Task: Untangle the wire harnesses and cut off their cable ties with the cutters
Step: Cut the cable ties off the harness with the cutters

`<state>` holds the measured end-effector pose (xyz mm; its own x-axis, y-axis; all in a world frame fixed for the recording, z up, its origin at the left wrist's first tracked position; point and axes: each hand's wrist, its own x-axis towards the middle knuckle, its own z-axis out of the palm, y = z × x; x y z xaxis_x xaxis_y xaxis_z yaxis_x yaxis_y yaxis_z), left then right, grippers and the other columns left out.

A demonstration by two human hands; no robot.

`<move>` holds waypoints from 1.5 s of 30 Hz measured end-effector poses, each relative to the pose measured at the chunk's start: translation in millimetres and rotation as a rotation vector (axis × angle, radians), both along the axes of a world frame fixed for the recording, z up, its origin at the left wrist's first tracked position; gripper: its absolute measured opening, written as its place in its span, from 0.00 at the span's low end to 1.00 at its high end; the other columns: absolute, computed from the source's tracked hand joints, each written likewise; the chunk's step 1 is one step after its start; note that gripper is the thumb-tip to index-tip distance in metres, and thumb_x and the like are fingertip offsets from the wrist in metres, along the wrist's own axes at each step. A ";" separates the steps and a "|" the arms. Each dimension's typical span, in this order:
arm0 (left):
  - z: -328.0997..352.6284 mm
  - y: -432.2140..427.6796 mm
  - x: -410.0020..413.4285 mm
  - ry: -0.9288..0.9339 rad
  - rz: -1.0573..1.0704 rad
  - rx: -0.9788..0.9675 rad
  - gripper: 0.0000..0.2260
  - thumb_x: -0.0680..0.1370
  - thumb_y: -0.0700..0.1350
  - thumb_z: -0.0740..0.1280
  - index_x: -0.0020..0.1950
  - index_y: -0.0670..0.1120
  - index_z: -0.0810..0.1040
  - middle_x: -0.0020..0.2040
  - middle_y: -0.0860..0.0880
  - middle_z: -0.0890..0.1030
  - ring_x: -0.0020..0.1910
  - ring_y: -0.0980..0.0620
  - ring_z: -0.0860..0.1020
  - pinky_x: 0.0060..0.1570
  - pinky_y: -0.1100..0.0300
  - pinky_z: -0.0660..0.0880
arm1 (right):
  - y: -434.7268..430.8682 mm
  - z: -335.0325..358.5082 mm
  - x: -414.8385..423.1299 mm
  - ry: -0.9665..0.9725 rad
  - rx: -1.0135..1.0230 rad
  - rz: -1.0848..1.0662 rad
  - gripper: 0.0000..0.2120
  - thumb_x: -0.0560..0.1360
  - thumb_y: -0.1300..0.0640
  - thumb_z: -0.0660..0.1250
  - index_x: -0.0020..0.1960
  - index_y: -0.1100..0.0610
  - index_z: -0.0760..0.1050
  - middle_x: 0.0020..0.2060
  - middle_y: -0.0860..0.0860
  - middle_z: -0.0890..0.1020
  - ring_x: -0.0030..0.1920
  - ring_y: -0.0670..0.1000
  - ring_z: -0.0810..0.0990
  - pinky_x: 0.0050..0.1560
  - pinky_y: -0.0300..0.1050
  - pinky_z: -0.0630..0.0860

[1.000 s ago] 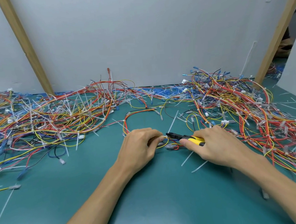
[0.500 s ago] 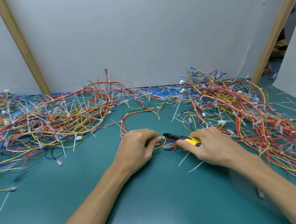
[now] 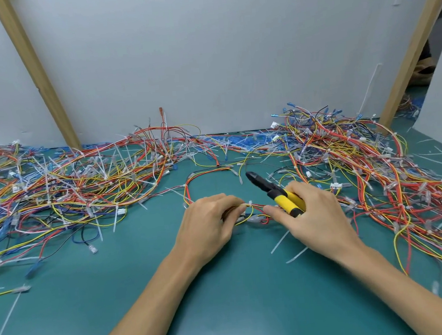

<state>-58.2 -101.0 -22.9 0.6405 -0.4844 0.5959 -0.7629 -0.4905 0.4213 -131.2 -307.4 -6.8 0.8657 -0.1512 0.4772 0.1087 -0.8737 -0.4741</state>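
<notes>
Teal desk [image 3: 228, 315] lies under our hands. Our left hand [image 3: 206, 225] pinches a small wire harness [image 3: 254, 212] at its white cable tie [image 3: 250, 204], near the middle. Our right hand [image 3: 316, 215] is clenched round the yellow handles of the cutters [image 3: 273, 189], their black tip raised and pointing far-left, clear of the tie. Tangled harness heaps [image 3: 80, 180] sprawl far left and right.

near bench [image 3: 227, 301]: bare green, open pass around both forearms
left: wire pile [image 3: 76, 186] covers far-left bench
right: wire heap [image 3: 377, 174] fills right side to the edge
back: wall [image 3: 204, 61] and two wood posts [image 3: 35, 74] block
scattered: loose cable ties [image 3: 279, 241]
</notes>
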 end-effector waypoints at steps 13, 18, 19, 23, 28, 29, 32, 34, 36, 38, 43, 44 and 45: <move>27.2 -12.3 -20.2 -0.557 0.094 0.051 0.14 0.76 0.49 0.74 0.61 0.49 0.83 0.55 0.50 0.81 0.54 0.44 0.77 0.55 0.52 0.71 | 8.5 6.5 -0.7 0.042 0.559 0.166 0.16 0.72 0.45 0.73 0.40 0.57 0.73 0.33 0.49 0.82 0.37 0.49 0.84 0.48 0.58 0.79; 36.0 0.2 -18.6 -0.375 0.094 -0.430 0.18 0.81 0.52 0.64 0.67 0.46 0.70 0.65 0.50 0.67 0.67 0.50 0.67 0.65 0.46 0.66 | -0.1 6.3 2.0 0.003 0.580 0.157 0.18 0.71 0.43 0.72 0.40 0.57 0.73 0.32 0.49 0.80 0.37 0.51 0.82 0.47 0.58 0.78; 36.8 2.5 -16.2 -0.351 0.130 -0.537 0.15 0.81 0.48 0.62 0.66 0.44 0.69 0.65 0.50 0.66 0.67 0.47 0.68 0.63 0.44 0.68 | -1.2 5.8 2.3 -0.009 0.588 0.149 0.18 0.71 0.42 0.72 0.40 0.56 0.73 0.31 0.49 0.79 0.36 0.50 0.81 0.45 0.55 0.76; 37.1 13.4 0.2 -0.163 0.243 -0.728 0.09 0.82 0.41 0.58 0.62 0.48 0.68 0.60 0.50 0.69 0.56 0.50 0.71 0.57 0.50 0.71 | -3.6 5.7 3.8 -0.070 0.643 0.141 0.18 0.71 0.44 0.72 0.41 0.59 0.73 0.29 0.44 0.77 0.33 0.43 0.78 0.41 0.47 0.73; 26.8 22.6 10.1 0.148 0.171 -0.430 0.18 0.76 0.31 0.58 0.60 0.47 0.76 0.53 0.51 0.80 0.55 0.53 0.77 0.59 0.52 0.73 | -11.9 5.4 7.7 -0.138 0.735 0.116 0.14 0.76 0.49 0.73 0.40 0.57 0.74 0.32 0.46 0.82 0.37 0.45 0.83 0.41 0.39 0.74; 25.9 22.7 8.8 0.220 0.120 -0.345 0.21 0.74 0.32 0.58 0.62 0.49 0.76 0.55 0.53 0.81 0.57 0.56 0.77 0.61 0.54 0.72 | -13.4 5.1 8.8 -0.147 0.761 0.104 0.13 0.76 0.50 0.73 0.40 0.56 0.74 0.32 0.46 0.82 0.36 0.43 0.83 0.38 0.33 0.73; 22.2 21.1 4.3 0.359 0.025 -0.156 0.27 0.69 0.39 0.60 0.67 0.56 0.76 0.62 0.58 0.80 0.62 0.66 0.73 0.67 0.60 0.68 | -15.9 5.2 12.7 -0.158 0.870 0.069 0.12 0.77 0.51 0.73 0.39 0.53 0.73 0.32 0.48 0.80 0.31 0.41 0.79 0.32 0.29 0.70; 18.2 18.3 4.3 0.297 0.049 -0.100 0.26 0.71 0.37 0.65 0.67 0.54 0.76 0.61 0.58 0.80 0.63 0.65 0.74 0.70 0.54 0.66 | -19.0 5.4 13.9 -0.154 0.914 0.041 0.12 0.77 0.51 0.73 0.39 0.53 0.73 0.31 0.48 0.80 0.28 0.41 0.75 0.33 0.35 0.68; 16.4 16.9 6.8 0.176 0.103 -0.082 0.20 0.74 0.36 0.69 0.64 0.52 0.78 0.55 0.59 0.82 0.60 0.60 0.77 0.68 0.47 0.69 | -24.3 5.4 14.2 -0.152 0.940 0.018 0.11 0.77 0.50 0.72 0.42 0.55 0.74 0.29 0.44 0.78 0.27 0.42 0.70 0.35 0.43 0.65; 16.5 18.0 9.2 0.113 0.127 -0.102 0.14 0.75 0.38 0.71 0.58 0.51 0.79 0.51 0.59 0.82 0.55 0.58 0.79 0.63 0.45 0.72 | -28.5 6.2 14.4 -0.158 0.965 0.010 0.15 0.77 0.50 0.73 0.45 0.61 0.75 0.28 0.43 0.75 0.29 0.44 0.67 0.35 0.46 0.63; 17.8 24.9 13.7 0.014 0.175 -0.168 0.09 0.75 0.38 0.71 0.53 0.49 0.79 0.48 0.55 0.76 0.46 0.57 0.78 0.52 0.51 0.77 | -29.1 10.8 13.6 -0.148 1.016 -0.008 0.15 0.76 0.50 0.73 0.49 0.62 0.76 0.31 0.46 0.79 0.27 0.42 0.71 0.28 0.40 0.66; 19.4 26.7 14.9 -0.004 0.184 -0.184 0.07 0.76 0.39 0.72 0.52 0.49 0.80 0.48 0.54 0.76 0.46 0.57 0.78 0.50 0.53 0.76 | -29.3 11.3 13.4 -0.147 1.018 -0.001 0.13 0.76 0.50 0.73 0.49 0.60 0.76 0.31 0.45 0.79 0.27 0.41 0.71 0.27 0.38 0.66; 21.0 28.4 16.7 -0.033 0.191 -0.186 0.05 0.77 0.40 0.72 0.51 0.48 0.81 0.48 0.54 0.76 0.46 0.56 0.77 0.50 0.55 0.76 | -29.2 11.9 12.9 -0.144 1.018 0.006 0.12 0.77 0.50 0.73 0.49 0.59 0.76 0.30 0.44 0.79 0.27 0.41 0.71 0.26 0.38 0.66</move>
<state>-41.5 -72.6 -1.8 0.6886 -0.2369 0.6854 -0.6789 -0.5429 0.4944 -118.3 -336.6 5.0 0.8125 -0.5377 0.2251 0.2266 -0.0645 -0.9719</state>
